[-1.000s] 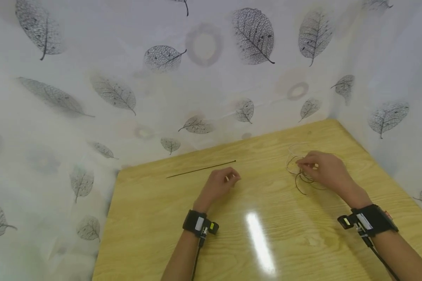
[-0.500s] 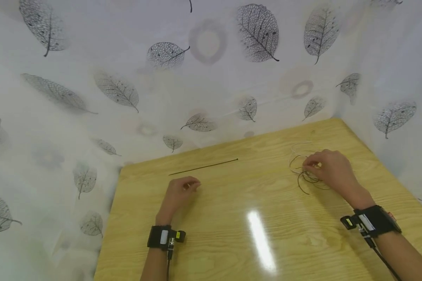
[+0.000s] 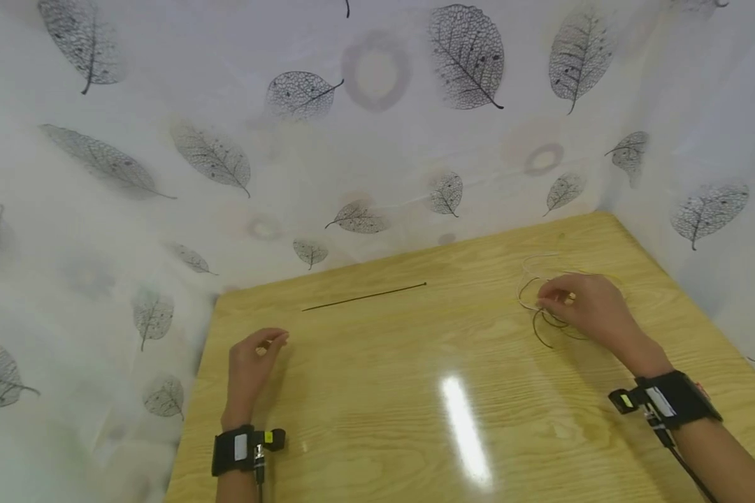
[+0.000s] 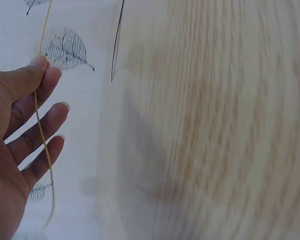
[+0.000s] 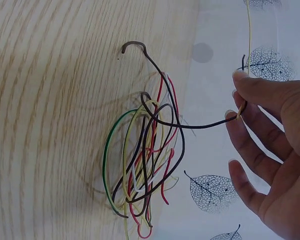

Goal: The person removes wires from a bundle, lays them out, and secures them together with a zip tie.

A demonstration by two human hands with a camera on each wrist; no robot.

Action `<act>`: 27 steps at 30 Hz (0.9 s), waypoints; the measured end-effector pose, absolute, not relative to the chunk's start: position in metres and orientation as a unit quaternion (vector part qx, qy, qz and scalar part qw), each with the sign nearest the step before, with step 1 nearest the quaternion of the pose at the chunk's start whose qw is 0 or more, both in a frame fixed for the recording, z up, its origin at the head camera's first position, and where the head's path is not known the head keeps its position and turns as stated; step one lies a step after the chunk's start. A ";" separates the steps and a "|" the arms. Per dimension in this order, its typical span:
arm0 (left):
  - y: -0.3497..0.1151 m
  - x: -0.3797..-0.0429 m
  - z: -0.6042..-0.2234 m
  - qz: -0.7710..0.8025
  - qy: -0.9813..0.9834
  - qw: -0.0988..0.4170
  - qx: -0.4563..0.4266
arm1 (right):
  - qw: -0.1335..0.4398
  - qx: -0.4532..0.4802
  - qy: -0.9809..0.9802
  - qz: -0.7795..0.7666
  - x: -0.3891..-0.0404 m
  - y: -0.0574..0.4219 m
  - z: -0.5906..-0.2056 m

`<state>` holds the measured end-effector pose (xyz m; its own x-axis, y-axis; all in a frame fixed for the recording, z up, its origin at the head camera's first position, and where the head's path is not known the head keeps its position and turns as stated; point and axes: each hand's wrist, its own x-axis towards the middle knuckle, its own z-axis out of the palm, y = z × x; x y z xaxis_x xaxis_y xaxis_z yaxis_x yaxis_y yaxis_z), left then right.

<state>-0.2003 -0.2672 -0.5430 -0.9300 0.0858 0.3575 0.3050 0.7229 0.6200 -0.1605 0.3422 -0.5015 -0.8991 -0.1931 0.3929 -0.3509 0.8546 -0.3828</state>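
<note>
My left hand (image 3: 248,374) is at the table's left side, pinching a thin yellow wire (image 4: 42,132) between thumb and index finger; the other fingers are spread. At the right, my right hand (image 3: 594,307) pinches a yellow wire (image 5: 249,37) and a black wire (image 5: 205,126) at the fingertips. A small yellow turn shows on the black wire by the fingers. Just beyond that hand lies a loose tangle of wires (image 5: 152,150) in black, red, green, yellow and white. The wire between my hands is too thin to follow in the head view.
A thin straight black strip (image 3: 365,297) with a small head at one end, like a cable tie, lies near the table's back edge. The wood-grain table (image 3: 377,419) meets a white leaf-print curtain (image 3: 390,147) behind and at both sides.
My left hand has moved far to the left across the table, still pinching. The right hand has stayed by the wire tangle with only a slight shift.
</note>
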 end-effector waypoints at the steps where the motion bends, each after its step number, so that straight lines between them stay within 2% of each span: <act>1: -0.269 -0.200 -0.543 -0.357 -0.915 0.156 -0.105 | 0.167 0.142 -0.948 0.231 -0.160 0.343 -0.501; 9: -0.278 -0.196 -0.540 -0.351 -0.913 0.184 -0.096 | 0.158 0.125 -0.932 0.301 -0.151 0.344 -0.500; 15: -0.289 -0.193 -0.539 -0.344 -0.920 0.171 -0.083 | 0.140 0.054 -0.915 0.374 -0.150 0.341 -0.497; 17: -0.294 -0.190 -0.540 -0.341 -0.922 0.171 -0.072 | 0.145 0.061 -0.924 0.349 -0.149 0.342 -0.495; 20: -0.302 -0.185 -0.541 -0.331 -0.926 0.174 -0.051 | 0.181 0.103 -0.946 0.249 -0.148 0.344 -0.494; 23: -0.308 -0.181 -0.542 -0.331 -0.927 0.171 -0.046 | 0.245 0.158 -0.947 0.133 -0.147 0.346 -0.494; 27: -0.314 -0.178 -0.543 -0.327 -0.931 0.156 -0.042 | 0.288 0.196 -0.933 0.085 -0.148 0.345 -0.494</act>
<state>-0.1781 -0.3138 -0.5434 -0.9476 -0.0245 0.3184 0.1797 0.7833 0.5951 -0.1478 0.3446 -0.4940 -0.7574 -0.3168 0.5710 -0.4150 0.9087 -0.0463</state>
